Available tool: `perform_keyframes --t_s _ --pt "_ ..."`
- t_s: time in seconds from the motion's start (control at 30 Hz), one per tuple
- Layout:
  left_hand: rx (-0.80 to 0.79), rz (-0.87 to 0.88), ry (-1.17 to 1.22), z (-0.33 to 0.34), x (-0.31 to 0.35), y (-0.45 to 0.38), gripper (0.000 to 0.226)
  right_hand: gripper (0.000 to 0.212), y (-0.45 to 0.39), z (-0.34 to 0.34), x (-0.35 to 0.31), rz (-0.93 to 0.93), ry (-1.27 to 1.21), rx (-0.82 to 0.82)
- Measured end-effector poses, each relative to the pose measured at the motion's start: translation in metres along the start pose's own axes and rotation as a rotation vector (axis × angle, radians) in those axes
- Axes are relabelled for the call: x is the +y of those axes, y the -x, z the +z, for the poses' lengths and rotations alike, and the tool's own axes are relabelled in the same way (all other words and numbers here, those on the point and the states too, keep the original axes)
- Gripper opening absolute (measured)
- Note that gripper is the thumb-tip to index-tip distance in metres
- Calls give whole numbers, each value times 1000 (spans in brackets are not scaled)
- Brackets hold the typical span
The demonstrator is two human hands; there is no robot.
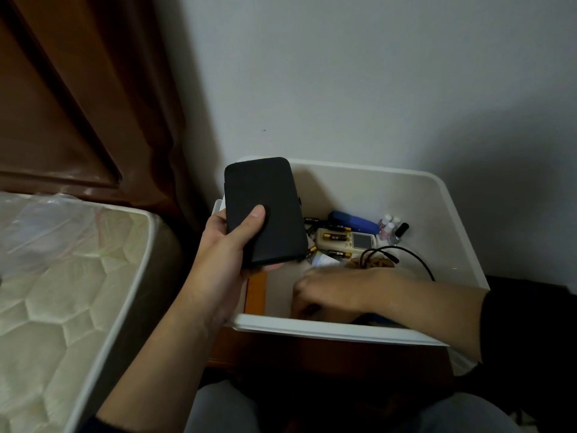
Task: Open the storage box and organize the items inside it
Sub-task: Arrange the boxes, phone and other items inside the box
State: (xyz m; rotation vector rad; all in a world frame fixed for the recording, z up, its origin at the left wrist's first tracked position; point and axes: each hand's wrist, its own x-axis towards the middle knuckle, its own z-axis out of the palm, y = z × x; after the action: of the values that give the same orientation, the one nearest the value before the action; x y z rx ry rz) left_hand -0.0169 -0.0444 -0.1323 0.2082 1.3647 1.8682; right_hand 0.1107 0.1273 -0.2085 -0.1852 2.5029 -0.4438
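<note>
Right hand (324,292) reaches down inside the open storage box (462,232) at its near edge, grip hidden, while left hand (231,245) grasps a black case (265,210) above the left rim, batteries (335,237) cluttering the far side.

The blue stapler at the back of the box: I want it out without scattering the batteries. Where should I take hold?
Grip the blue stapler across its long sides near the middle, coming from above; it lies flat, clear on top, with batteries just in front.
</note>
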Motion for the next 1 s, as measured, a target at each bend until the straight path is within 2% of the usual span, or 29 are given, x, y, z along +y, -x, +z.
perform_keyframes --t_s 0.1,0.17,0.33,0.43,0.6,0.7,0.77,0.8,0.87,0.93,1.0 --pt "11 -4 -2 1 1 0 42 11 5 3 -8 38 52 83" --pt "17 -8 2 2 1 -1 43 14 6 0 -8 131 83 65" --pt "0 -10 11 2 1 1 41 7 -3 -5 -14 167 107 113" --pt "-2 -13 19 2 2 2 37 25 -7 -13 -15 290 77 30" --pt "-6 -7 30 3 2 3 35 23 -9 -15 -17 510 84 90" --pt "3 -3 21 3 1 2 33 17 -3 -20 -13 523 -35 162" --pt "-2 7 -7 2 -1 1 41 15 2 -22 -6 540 -251 309" --pt "-11 12 -23 2 -2 1 43 16 5 -25 -3 561 -446 398" --pt "-38 21 -95 3 -5 1 45 16 11 -35 -1 590 -969 563" --pt "-44 39 -180 5 -9 1 46 29 16 -40 2 564 -1420 665" --pt "-38 35 -229 6 -11 0 46 34 20 -40 0 526 -1496 688"
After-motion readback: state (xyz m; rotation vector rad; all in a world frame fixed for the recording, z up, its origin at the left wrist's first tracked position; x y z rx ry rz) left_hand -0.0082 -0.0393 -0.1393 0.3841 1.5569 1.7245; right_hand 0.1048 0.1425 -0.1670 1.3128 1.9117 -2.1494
